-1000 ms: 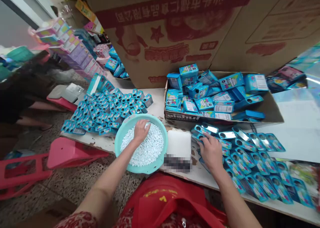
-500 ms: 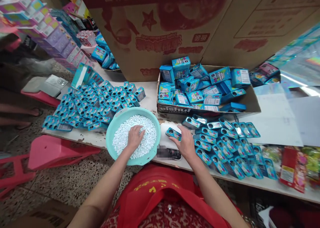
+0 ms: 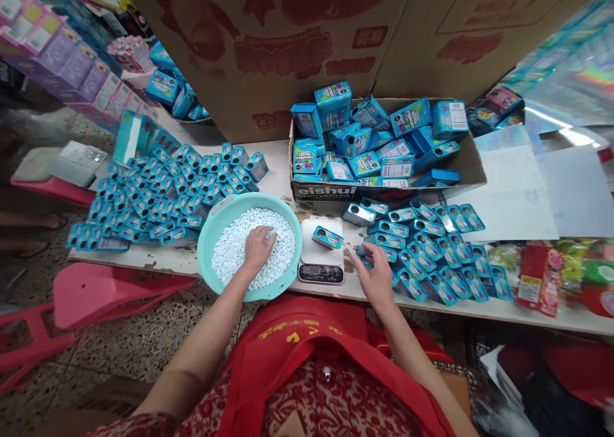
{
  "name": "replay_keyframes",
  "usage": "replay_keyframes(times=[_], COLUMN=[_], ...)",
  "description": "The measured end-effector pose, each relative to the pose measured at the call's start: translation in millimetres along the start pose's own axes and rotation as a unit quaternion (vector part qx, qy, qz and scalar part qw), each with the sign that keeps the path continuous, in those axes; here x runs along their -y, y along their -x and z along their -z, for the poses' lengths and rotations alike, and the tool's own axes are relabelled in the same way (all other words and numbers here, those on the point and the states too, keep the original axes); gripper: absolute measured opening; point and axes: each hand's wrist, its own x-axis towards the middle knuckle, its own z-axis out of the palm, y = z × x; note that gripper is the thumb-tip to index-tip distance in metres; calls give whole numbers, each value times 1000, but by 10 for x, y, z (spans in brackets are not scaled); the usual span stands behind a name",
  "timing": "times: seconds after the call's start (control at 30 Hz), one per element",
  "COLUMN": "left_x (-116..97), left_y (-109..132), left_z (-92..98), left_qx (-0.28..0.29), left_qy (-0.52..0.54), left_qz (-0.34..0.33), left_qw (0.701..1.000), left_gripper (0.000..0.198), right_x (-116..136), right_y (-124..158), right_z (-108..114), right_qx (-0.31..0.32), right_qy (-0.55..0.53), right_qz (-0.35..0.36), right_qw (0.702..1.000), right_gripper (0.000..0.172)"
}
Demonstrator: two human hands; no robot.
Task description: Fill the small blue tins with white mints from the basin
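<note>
My left hand (image 3: 259, 250) rests in a turquoise basin (image 3: 204, 258), its fingers curled together into many small white candies (image 3: 229, 248). Which candies lie between the fingertips is hidden. Right of the basin is a small white scale (image 3: 311, 255) with a dark display. One blue tin (image 3: 327, 237) with a round hole in its top lies on the scale, with no hand on it. My right hand (image 3: 375, 274) hovers just right of the scale, thumb and fingers apart, beside a group of similar blue tins (image 3: 425, 251).
Behind the scale stands an open carton (image 3: 326, 192) full of blue tins. Many more tins (image 3: 153, 197) cover the table's left side. A tall cardboard box (image 3: 288, 47) rises at the back. Red stools (image 3: 100, 290) stand at left; paper sheets (image 3: 518, 187) lie at right.
My right hand has let go of the blue tin, which now lies on the scale, and has moved right toward the other tins. My left hand stays in the candies. The view has shifted slightly.
</note>
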Motion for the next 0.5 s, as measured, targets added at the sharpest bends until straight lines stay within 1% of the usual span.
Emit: replay_keyframes(times=[0.13, 0.3, 0.37, 0.43, 0.5], left_x=[0, 14, 12, -7, -60], left_y=[-2, 64, 93, 114, 123], left_z=[-45, -49, -32, -14, 4], left_qx=[-2, 4, -3, -21, -46], left_qy=[7, 13, 20, 38, 77], left_qz=[-10, 1, 6, 17, 46], left_qw=[1000, 1000, 1000, 999, 995], left_gripper=[24, 22, 21, 21, 20], right_x=[-22, -40, -41, -46, -40], right_y=[28, 20, -15, -73, -148], right_z=[-46, -136, -239, -386, -530], right_qx=[8, 19, 32, 43, 55], right_qy=[-1, -15, -36, -64, -103], right_qz=[0, -6, -20, -40, -61], right_qw=[1000, 1000, 999, 996, 991], right_gripper=[36, 37, 43, 53, 55])
